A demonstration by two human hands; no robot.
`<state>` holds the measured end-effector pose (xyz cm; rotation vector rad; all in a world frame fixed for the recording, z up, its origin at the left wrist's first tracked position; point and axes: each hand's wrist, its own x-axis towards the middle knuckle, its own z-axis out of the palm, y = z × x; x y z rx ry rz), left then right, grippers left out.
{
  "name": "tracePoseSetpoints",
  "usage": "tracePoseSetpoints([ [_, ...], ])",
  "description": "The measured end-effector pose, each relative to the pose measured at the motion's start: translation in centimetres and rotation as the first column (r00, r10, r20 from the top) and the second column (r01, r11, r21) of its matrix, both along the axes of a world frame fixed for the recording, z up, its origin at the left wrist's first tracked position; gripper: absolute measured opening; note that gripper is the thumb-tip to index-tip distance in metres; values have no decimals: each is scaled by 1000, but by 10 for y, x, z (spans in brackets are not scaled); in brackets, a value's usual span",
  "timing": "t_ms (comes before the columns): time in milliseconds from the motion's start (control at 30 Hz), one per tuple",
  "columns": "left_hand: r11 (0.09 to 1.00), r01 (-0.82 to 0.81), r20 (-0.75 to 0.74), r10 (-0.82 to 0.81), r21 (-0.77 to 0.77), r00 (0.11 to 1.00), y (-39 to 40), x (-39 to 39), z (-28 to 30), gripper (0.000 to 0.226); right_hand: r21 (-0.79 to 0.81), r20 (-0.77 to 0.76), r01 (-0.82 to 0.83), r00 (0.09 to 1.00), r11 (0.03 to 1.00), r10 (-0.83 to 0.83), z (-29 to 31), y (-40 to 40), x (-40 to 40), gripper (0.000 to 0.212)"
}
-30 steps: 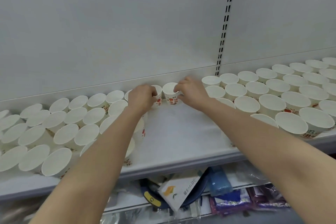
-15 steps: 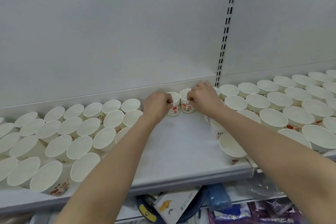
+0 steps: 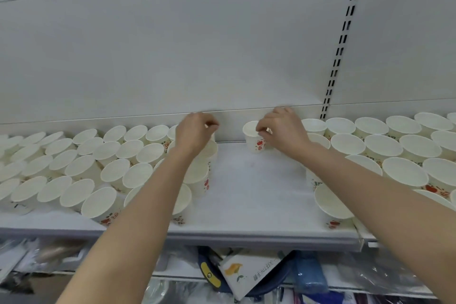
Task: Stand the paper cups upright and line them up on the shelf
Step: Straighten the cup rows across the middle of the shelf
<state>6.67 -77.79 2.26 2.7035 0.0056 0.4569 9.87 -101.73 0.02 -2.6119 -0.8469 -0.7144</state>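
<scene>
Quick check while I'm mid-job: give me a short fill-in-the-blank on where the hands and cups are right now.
1. The right hand pinches the rim of a single paper cup that stands ____.
2. That cup sits at the ____ of the shelf, against the wall panel.
3. The cup's printed picture is ____ in colour.
4. The left hand is above the cups on the ____ side of the gap.

Missing words: upright; back; red; left
</scene>
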Motion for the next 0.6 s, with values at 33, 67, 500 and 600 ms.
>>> tracePoseSetpoints([
  [33, 999, -42, -14, 42, -7, 999, 17, -2, 3, 11, 1, -21, -28, 999, 1000, 28, 3, 9, -2, 8],
  [67, 997, -74, -31, 73, -9, 997, 32, -4, 6, 12, 0, -34, -68, 997, 998, 68, 4, 18, -4, 8],
  [500, 995, -5, -267, 32, 99, 963, 80, -23, 8, 21, -40, -103, -287, 954, 957, 282, -21, 101, -30, 13],
  [600, 993, 37, -379, 9, 116, 926, 76, -23, 6, 20, -16, -135, -231, 965, 973, 226, -19, 94, -34, 9],
])
